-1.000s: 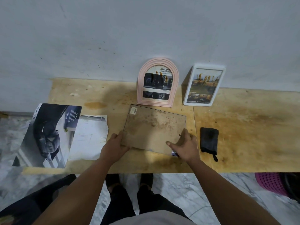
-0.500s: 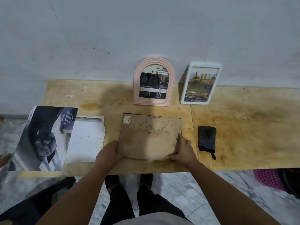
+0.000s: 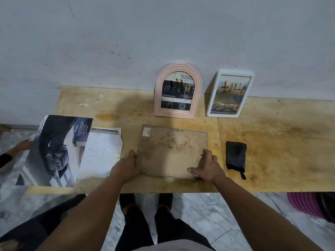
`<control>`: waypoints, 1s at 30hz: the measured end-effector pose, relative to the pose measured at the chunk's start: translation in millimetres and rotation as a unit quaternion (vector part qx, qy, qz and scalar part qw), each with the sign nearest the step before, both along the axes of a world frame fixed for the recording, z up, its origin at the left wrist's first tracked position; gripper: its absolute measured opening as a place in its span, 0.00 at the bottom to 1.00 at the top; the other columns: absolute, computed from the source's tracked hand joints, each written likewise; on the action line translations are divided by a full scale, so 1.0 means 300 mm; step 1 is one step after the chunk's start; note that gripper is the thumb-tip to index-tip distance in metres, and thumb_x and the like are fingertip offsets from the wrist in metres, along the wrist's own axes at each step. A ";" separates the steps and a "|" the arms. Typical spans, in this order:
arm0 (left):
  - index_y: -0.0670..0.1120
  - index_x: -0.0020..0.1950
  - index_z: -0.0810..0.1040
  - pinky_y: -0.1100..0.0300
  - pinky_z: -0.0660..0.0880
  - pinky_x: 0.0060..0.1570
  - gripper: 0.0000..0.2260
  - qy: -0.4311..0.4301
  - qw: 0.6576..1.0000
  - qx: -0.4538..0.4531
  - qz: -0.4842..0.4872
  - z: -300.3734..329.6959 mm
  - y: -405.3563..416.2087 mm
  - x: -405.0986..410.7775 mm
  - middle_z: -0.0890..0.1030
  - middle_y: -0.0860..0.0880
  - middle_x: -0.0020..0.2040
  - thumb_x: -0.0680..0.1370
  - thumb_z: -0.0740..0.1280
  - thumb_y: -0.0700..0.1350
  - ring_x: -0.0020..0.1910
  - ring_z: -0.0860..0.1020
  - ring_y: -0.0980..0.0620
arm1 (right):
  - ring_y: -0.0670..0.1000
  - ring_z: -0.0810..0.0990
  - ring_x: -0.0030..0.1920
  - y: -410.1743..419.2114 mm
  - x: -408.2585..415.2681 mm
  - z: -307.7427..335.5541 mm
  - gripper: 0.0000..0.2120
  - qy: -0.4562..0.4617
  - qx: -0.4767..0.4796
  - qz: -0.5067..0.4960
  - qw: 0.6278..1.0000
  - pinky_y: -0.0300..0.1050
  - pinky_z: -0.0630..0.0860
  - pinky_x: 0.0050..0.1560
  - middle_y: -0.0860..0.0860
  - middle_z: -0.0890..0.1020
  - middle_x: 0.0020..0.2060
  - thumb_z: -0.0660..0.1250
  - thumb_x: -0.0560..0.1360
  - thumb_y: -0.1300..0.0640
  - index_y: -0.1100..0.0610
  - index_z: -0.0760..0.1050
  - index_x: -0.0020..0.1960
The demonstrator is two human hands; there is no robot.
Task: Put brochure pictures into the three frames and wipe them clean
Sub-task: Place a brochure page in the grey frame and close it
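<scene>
Squared up since a second ago, the third frame (image 3: 172, 151) lies face down, flat near the worktop's (image 3: 272, 142) front edge; left hand (image 3: 126, 166) grips its left edge, right hand (image 3: 206, 168) presses spread fingers on its right front corner, a black cloth (image 3: 235, 157) just beside

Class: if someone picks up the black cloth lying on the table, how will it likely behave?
The black cloth lies folded and slumped flat on the table, so it would probably droop limply. It looks thin, likely light. Its small loop trails loose at the near corner and would probably dangle.
</scene>
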State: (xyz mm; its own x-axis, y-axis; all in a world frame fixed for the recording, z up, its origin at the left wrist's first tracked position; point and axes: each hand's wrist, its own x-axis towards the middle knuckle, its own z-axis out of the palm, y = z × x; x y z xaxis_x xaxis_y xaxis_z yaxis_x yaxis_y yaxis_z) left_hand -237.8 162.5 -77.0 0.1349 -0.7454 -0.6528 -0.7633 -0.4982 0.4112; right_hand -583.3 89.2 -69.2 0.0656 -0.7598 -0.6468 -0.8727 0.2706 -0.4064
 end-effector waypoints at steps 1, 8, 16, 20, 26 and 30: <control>0.52 0.61 0.64 0.46 0.81 0.48 0.27 0.007 1.000 -0.002 0.002 -0.004 -0.002 0.004 0.80 0.50 0.44 0.72 0.74 0.60 0.45 0.81 0.45 | 0.62 0.71 0.69 0.002 0.005 -0.003 0.55 0.010 -0.005 0.000 1.000 0.58 0.76 0.62 0.57 0.61 0.72 0.80 0.63 0.37 0.47 0.49 0.78; 0.50 0.65 0.64 0.45 0.81 0.50 0.21 -0.021 1.000 -0.013 0.002 -0.017 -0.007 -0.005 0.82 0.47 0.48 0.78 0.70 0.54 0.47 0.82 0.43 | 0.64 0.72 0.65 0.015 0.020 -0.023 0.54 0.030 -0.024 -0.027 0.999 0.60 0.77 0.59 0.58 0.64 0.69 0.82 0.62 0.39 0.46 0.51 0.76; 0.60 0.83 0.44 0.45 0.76 0.56 0.43 0.011 0.999 -0.009 0.051 0.047 0.004 -0.095 0.71 0.43 0.64 0.75 0.68 0.50 0.62 0.77 0.36 | 0.62 0.76 0.61 0.014 0.010 0.011 0.48 -0.024 0.001 -0.087 0.996 0.52 0.76 0.56 0.57 0.66 0.67 0.79 0.67 0.44 0.43 0.54 0.76; 0.65 0.82 0.45 0.49 0.77 0.56 0.41 0.044 0.996 -0.054 0.050 0.080 0.068 -0.086 0.79 0.44 0.64 0.76 0.66 0.52 0.61 0.79 0.38 | 0.54 0.83 0.51 0.045 -0.043 0.036 0.33 -0.100 -0.013 -0.130 0.986 0.56 0.81 0.55 0.53 0.82 0.56 0.74 0.75 0.51 0.43 0.62 0.74; 0.55 0.70 0.78 0.53 0.72 0.66 0.17 0.121 0.978 -0.110 0.128 0.172 0.086 -0.038 0.78 0.46 0.70 0.86 0.58 0.43 0.69 0.75 0.44 | 0.49 0.85 0.50 -0.001 -0.118 0.104 0.12 -0.225 -0.005 -0.222 0.949 0.48 0.84 0.50 0.55 0.82 0.62 0.67 0.81 0.60 0.46 0.80 0.61; 0.56 0.63 0.82 0.51 0.78 0.55 0.21 0.153 0.970 -0.115 0.149 0.262 0.032 0.004 0.80 0.44 0.64 0.85 0.55 0.36 0.59 0.79 0.44 | 0.57 0.82 0.48 -0.055 -0.141 0.202 0.18 -0.250 0.034 -0.264 0.931 0.41 0.77 0.36 0.66 0.83 0.57 0.58 0.83 0.64 0.55 0.86 0.56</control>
